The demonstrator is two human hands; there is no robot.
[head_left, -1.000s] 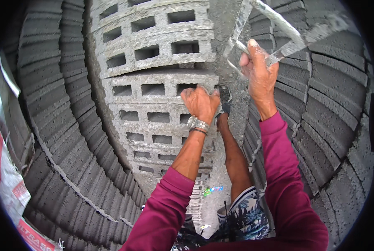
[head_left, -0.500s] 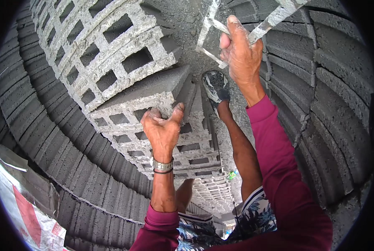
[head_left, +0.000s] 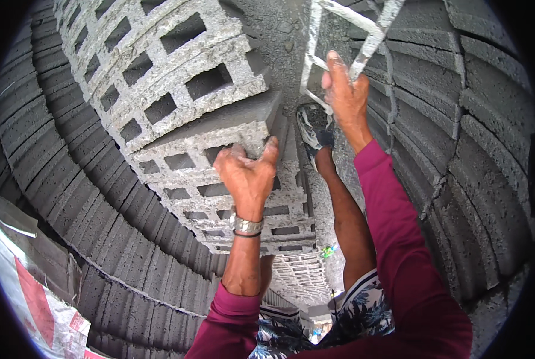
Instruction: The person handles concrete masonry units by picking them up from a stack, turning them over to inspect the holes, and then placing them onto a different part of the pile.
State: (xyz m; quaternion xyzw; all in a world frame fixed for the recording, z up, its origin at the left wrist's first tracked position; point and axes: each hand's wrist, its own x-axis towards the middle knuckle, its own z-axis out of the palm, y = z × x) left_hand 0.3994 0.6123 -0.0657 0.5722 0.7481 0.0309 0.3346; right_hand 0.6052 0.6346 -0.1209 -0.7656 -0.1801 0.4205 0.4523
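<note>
My left hand (head_left: 247, 176) is closed on the upper rim of a grey hollow concrete block (head_left: 228, 121), its fingertips at one of the hollows and its thumb at the block's right end. This block tops a stack, its holes turned toward me. To the right, my right hand (head_left: 346, 102) is wrapped round a whitish, dust-crusted metal frame (head_left: 371, 46) made of flat bars, held in the air. The thumb lies stretched along a bar. The frame's far end runs out of the picture at the top.
A taller stack of hollow blocks (head_left: 153, 72) leans just beyond the held block. Walls of stacked blocks curve along the left (head_left: 70, 197) and right (head_left: 483, 149). A printed sack (head_left: 37, 293) lies at lower left. My shoe (head_left: 316, 127) stands on the gritty ground between the stacks.
My right hand has drawn back slightly toward me and left, and the metal frame has swung more upright. My left hand stays on the block. The whole view has shifted a little.
</note>
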